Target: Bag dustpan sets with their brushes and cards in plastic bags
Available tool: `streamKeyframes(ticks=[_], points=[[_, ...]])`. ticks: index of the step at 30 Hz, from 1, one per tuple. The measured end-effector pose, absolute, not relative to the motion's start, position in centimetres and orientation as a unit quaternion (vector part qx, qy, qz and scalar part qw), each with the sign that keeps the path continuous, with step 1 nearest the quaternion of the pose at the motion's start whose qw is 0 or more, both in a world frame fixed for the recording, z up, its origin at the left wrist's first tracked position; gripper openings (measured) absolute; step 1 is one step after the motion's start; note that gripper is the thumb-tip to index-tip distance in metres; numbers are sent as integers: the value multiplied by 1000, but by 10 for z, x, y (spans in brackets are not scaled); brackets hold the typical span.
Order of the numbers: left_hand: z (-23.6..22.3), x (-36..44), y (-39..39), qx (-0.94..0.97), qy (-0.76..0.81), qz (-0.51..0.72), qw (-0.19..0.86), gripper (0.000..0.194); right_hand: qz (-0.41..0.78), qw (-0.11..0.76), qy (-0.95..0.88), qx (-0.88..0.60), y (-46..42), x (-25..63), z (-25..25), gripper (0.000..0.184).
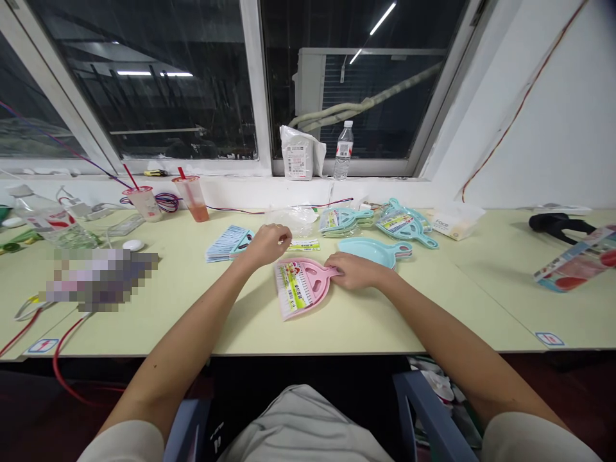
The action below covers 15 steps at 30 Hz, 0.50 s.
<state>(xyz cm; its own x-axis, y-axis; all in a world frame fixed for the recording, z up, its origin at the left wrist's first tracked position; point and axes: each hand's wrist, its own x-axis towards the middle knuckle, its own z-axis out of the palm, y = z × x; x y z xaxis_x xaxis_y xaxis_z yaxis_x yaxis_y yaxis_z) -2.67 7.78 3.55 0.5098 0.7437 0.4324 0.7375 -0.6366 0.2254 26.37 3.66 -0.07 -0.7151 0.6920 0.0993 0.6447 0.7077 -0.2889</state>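
Pale desk (375,330), dark windows (168,83) behind. From the head view, the pink dustpan (315,279) lies on it, long axis roughly sideways, handle (333,272) clamped in the nearer right hand's (356,269) fingers. Just beyond its bristles (282,292) hangs the left hand (265,245), fingers curled; whether they grip anything, I cannot tell.

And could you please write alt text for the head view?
A person's right hand holds a pink dustpan-and-brush set by its handle on a pale table; the left hand is nearby. Blue brushes and blue dustpans lie farther back, below dark windows.
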Motion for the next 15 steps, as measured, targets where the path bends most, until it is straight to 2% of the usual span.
streamKeyframes(ticks=[4,7,12,15], points=[[21,-46,103,808,526,264,-40,31,128,90,-923,-351,32,262,5,9],[8,-57,124,773,580,254,-53,36,129,86,-925,-347,30,260,6,12],[0,-63,161,736,617,277,-39,36,131,86,-930,-332,27,255,7,16],[5,-62,180,709,651,271,5,29,148,90,-928,-330,26,254,7,25]])
